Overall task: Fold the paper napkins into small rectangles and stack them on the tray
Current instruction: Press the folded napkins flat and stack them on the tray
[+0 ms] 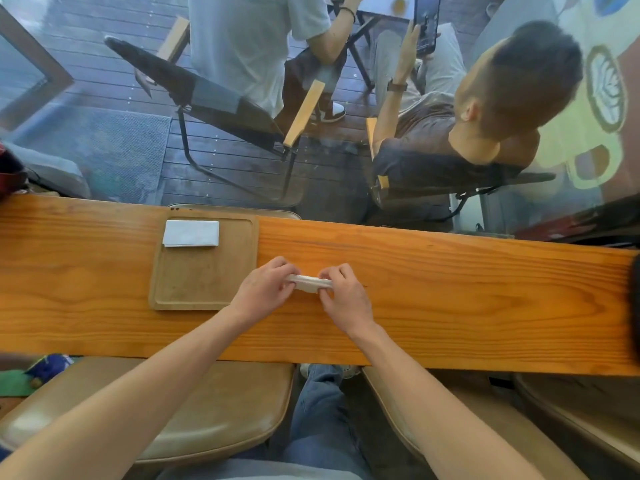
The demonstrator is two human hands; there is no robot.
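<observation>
A wooden tray point(204, 289) lies on the left half of the long wooden counter point(450, 289). One folded white napkin point(191, 233) rests flat in the tray's far left corner. Just right of the tray, both my hands hold a second white napkin point(308, 283) folded into a narrow strip, slightly above the counter. My left hand point(265, 287) pinches its left end and my right hand point(341, 294) pinches its right end. My fingers hide most of the strip.
Behind the counter is a glass pane, with two people seated on folding chairs point(221, 109) on a dark deck outside. Tan cushioned seats point(194, 410) sit below the counter's near edge. A dark object point(633, 306) intrudes at the right edge.
</observation>
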